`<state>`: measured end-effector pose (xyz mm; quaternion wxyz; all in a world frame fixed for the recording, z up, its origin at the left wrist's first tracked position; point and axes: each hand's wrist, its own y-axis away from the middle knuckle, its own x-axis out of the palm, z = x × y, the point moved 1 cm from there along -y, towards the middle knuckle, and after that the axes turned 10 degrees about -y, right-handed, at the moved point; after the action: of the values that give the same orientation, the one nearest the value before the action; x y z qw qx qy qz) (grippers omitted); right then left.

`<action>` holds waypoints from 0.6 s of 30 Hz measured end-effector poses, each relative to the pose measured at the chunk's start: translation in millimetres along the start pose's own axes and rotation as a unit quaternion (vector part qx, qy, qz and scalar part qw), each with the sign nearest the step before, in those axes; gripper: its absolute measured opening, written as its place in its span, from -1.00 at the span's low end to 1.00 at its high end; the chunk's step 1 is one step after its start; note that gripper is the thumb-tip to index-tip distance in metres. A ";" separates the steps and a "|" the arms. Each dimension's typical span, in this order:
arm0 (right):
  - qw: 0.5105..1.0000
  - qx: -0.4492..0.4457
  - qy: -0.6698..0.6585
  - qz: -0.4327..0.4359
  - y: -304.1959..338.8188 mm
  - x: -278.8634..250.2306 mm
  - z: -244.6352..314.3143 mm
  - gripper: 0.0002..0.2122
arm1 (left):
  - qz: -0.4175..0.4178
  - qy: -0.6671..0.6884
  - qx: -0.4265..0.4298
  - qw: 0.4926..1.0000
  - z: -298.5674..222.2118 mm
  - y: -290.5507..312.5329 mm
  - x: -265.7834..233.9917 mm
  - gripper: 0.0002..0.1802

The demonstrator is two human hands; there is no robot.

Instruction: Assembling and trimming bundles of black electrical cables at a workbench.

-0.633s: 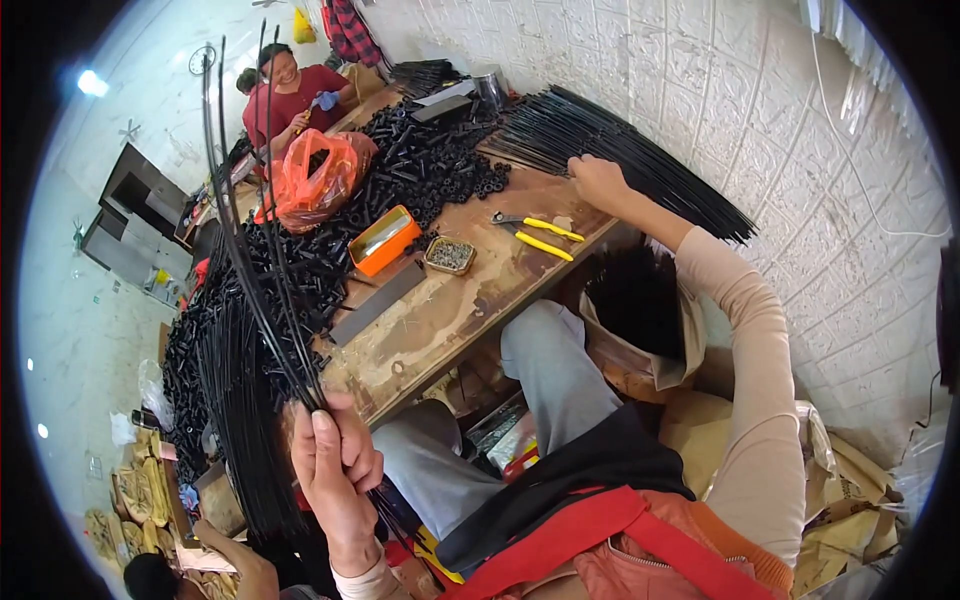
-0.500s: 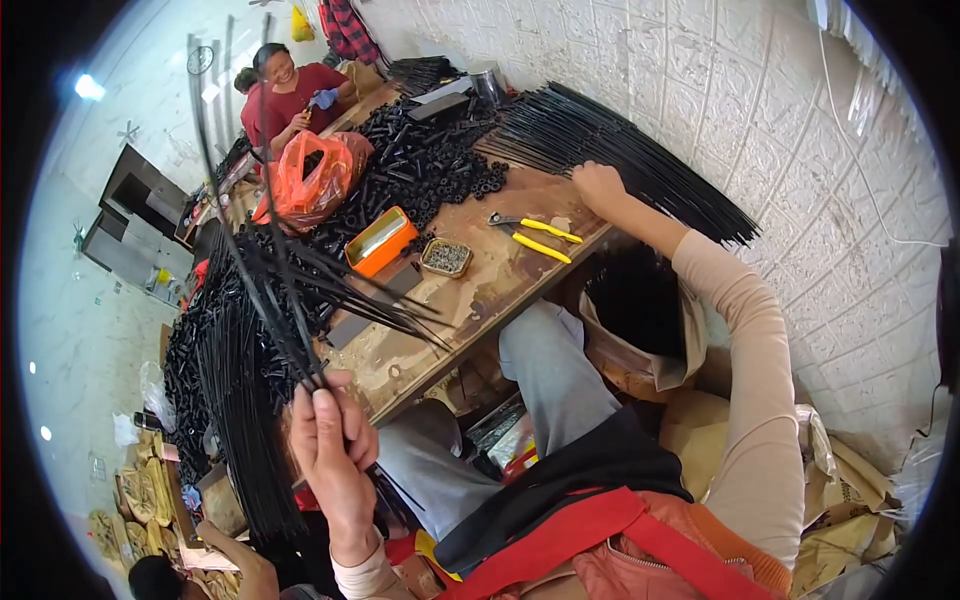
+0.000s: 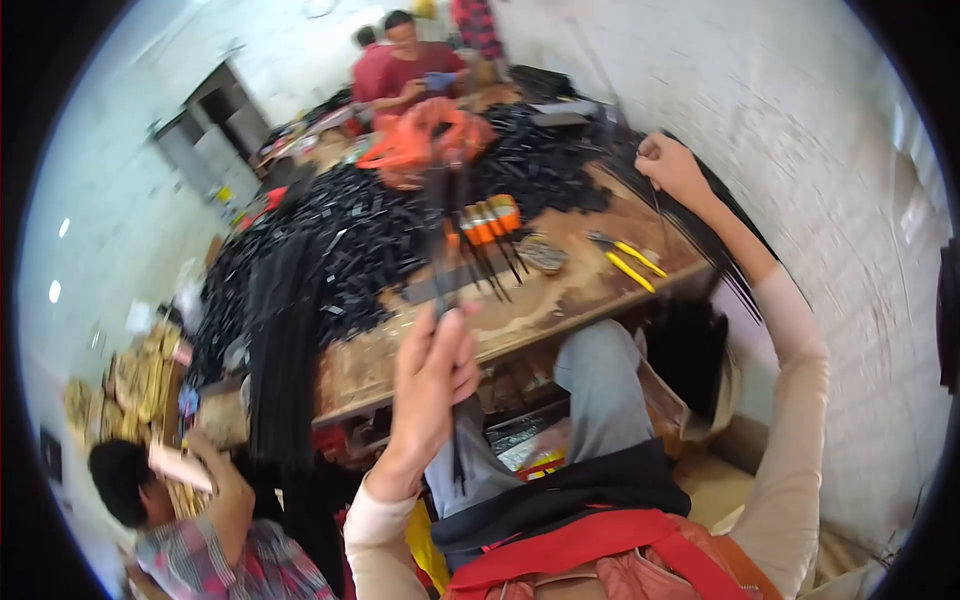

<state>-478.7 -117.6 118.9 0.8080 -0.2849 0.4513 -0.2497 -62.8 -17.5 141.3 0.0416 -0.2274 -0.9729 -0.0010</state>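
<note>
My left hand (image 3: 435,365) is closed round several thin black rods (image 3: 457,440), held upright over the table's near edge; their upper parts are smeared by motion. At the right, by the wall, my right hand (image 3: 672,168) pinches a thin dark rod that stands up at a slant. Beneath and beside that hand lies a spread of long black rods (image 3: 735,260), their ends sticking out past the table edge. Yellow-handled pliers (image 3: 635,265) with dark jaws rest on the wood nearby.
The wooden table (image 3: 370,375) carries a heap of small black parts (image 3: 350,245), an orange box (image 3: 500,213), a tin of small pieces (image 3: 541,254) and an orange plastic bag (image 3: 415,145). Black strands (image 3: 280,370) hang off the left side. Two people (image 3: 415,65) sit beyond; another (image 3: 220,500) is lower left.
The view has swung left. My left hand has brought its rods in over the table's front edge. My right hand has lifted a little off the spread, with one rod in its fingers.
</note>
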 end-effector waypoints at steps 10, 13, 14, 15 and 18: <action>0.802 0.071 -0.394 0.444 23.7 62.2 269.2 -0.71 | -0.033 0.106 0.026 0.993 31.4 18.2 -34.3 -0.76; 0.873 0.097 -0.381 0.290 8.8 62.8 263.0 -0.58 | -0.022 0.120 0.035 0.992 29.0 32.8 -50.2 -0.74; 0.893 0.048 -0.401 0.198 -4.4 72.7 251.9 -0.56 | -0.016 0.108 0.042 0.993 29.5 33.9 -53.0 -0.74; 0.879 0.005 -0.433 0.200 -23.9 82.9 240.4 -0.54 | -0.009 0.096 0.045 0.994 31.4 35.1 -55.7 -0.75; 0.735 0.146 -0.616 0.242 -40.4 100.8 291.6 -0.54 | -0.017 0.099 0.040 0.994 42.6 42.1 -53.0 -0.78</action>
<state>-183.3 -144.5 212.9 0.9740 -0.1362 -0.1336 0.1219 -0.2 -2.3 93.8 0.1466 -0.2074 -0.9671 0.0146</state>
